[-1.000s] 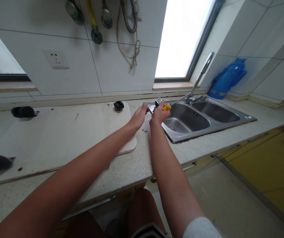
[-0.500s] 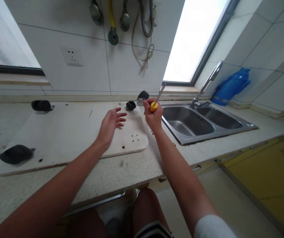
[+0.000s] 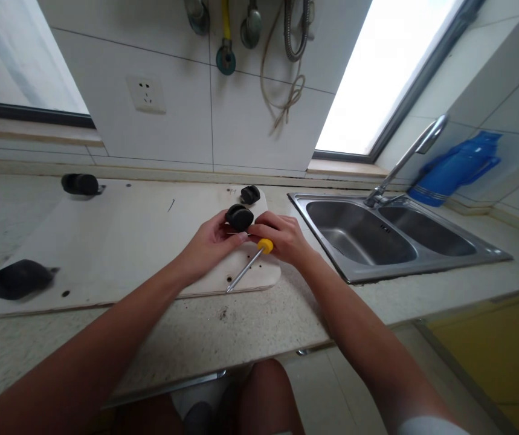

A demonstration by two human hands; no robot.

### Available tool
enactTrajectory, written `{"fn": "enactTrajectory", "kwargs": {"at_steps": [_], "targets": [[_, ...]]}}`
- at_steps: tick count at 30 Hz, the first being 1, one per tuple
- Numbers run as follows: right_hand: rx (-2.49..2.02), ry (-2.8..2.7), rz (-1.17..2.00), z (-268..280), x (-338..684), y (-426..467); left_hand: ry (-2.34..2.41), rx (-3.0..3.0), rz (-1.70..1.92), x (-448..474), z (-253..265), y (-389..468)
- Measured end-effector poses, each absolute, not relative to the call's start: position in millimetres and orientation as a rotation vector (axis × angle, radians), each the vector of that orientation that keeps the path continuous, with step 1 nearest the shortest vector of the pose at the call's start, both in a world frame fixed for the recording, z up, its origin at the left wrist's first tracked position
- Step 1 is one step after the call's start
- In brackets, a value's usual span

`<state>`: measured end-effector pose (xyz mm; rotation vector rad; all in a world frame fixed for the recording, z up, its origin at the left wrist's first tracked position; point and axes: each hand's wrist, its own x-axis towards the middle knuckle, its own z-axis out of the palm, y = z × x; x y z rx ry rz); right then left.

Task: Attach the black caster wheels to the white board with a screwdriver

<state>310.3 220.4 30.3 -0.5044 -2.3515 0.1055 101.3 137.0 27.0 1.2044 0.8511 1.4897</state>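
Observation:
A loose black caster (image 3: 240,217) is held just above the right part of a white board (image 3: 118,241). My left hand (image 3: 209,246) grips it from the left, thumb in front. My right hand (image 3: 284,237) is closed around a screwdriver (image 3: 248,269) with a yellow handle, its shaft slanting down toward the board's front edge. The right fingertips also meet the caster's base. Other black casters sit on the board: one at the far right corner (image 3: 250,194), one at the back left (image 3: 80,184) and one at the front left (image 3: 19,279). Holes show near the front right corner.
A steel double sink (image 3: 350,272) with a tap (image 3: 406,160) lies to the right. A blue thermos-like jug (image 3: 456,169) leans by the wall behind it. Hoses and valves (image 3: 226,57) hang above a wall socket (image 3: 145,95). The counter's front edge is close to my knees.
My right hand has brought the caster from the board's right end over to my left hand, which now grips it. The screwdriver has swung from pointing up to pointing down and left.

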Motion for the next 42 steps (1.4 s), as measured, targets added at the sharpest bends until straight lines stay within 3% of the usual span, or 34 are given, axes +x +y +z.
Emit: {"fn": "enactTrajectory", "kwargs": {"at_steps": [6, 11, 17, 26, 42], "targets": [[-0.467, -2.155, 0.385, 25.7, 318.6, 220.0, 1.002, 1.405, 1.541, 98.2, 20.7, 137.0], [-0.739, -1.762, 0.416, 28.5, 333.6, 239.3, 1.039, 1.588, 1.397, 98.5, 23.2, 127.6], [-0.97, -1.825, 0.763, 28.6, 357.6, 271.2, 1.099, 1.963, 1.146, 97.1, 22.8, 119.7], [-1.127, -2.106, 1.206, 37.6, 384.6, 272.3, 1.183, 2.153, 1.139, 94.5, 20.6, 120.8], [-1.498, -2.395, 0.999, 41.8, 373.8, 264.0, 1.368, 2.288, 0.968, 97.8, 20.6, 115.3]]}}
